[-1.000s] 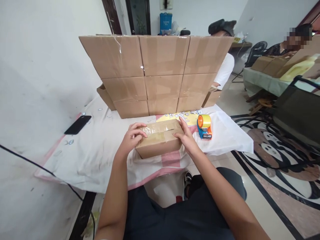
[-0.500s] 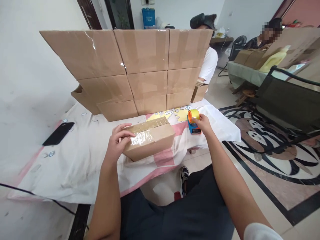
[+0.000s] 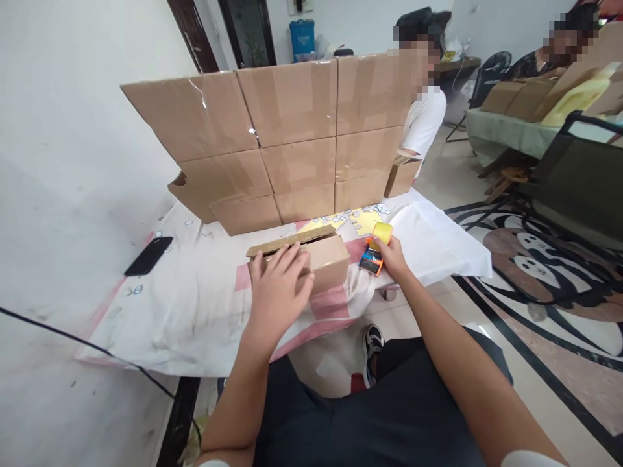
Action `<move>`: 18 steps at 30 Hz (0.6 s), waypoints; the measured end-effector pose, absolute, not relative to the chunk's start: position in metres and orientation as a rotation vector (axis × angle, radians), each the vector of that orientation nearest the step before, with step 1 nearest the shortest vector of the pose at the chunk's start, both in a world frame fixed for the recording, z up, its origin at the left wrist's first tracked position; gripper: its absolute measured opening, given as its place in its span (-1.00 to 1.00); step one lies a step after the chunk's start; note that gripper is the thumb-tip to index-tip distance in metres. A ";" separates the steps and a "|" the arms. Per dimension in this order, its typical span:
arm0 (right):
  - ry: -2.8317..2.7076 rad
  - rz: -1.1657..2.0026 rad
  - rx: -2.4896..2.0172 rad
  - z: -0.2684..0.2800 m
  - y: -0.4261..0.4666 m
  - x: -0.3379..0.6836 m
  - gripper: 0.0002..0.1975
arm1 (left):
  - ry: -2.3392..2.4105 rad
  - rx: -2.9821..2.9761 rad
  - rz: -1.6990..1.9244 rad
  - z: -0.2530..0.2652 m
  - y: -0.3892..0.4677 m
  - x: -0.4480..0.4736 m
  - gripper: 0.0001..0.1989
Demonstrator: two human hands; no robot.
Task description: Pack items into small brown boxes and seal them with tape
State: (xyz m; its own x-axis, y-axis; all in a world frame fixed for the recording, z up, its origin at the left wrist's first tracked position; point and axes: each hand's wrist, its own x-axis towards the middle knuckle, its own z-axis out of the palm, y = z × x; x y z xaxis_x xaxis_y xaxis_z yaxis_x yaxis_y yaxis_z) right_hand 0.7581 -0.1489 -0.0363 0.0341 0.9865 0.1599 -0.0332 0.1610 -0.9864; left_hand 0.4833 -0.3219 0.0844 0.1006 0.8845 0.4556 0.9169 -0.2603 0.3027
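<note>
A small cardboard box (image 3: 328,259) lies on the cloth-covered table in front of me. Its back flap (image 3: 270,246) stands slightly raised, with a dark gap along the seam. My left hand (image 3: 281,285) rests over the box's left part with fingers spread, hiding some of its top and front. To the right of the box, my right hand (image 3: 393,258) grips a tape dispenser (image 3: 372,259), blue and orange with a yellow roll on it. The dispenser is held just above the cloth, tilted.
A wall of stacked, taped cardboard boxes (image 3: 296,143) stands across the table's back. A black phone (image 3: 148,256) lies on the cloth (image 3: 195,311) at left. Behind the stack sits a person in white (image 3: 426,123). A dark folding chair (image 3: 579,175) is at right.
My left hand has moved right, from the box's left end onto its top and front. The box's back flap has lifted. My right hand has turned the tape dispenser. The view has shifted.
</note>
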 end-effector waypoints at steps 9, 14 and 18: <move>-0.999 1.055 -0.927 -0.003 -0.169 0.727 -0.55 | -1.880 -2.211 -0.788 0.081 -0.311 0.492 -0.71; -1.011 1.104 -0.790 0.023 -0.192 0.726 -0.54 | -1.894 -2.331 -0.690 0.083 -0.310 0.498 -0.65; -1.003 1.026 -0.751 0.034 -0.206 0.732 -0.51 | -1.903 -2.321 -0.590 0.077 -0.310 0.504 -0.57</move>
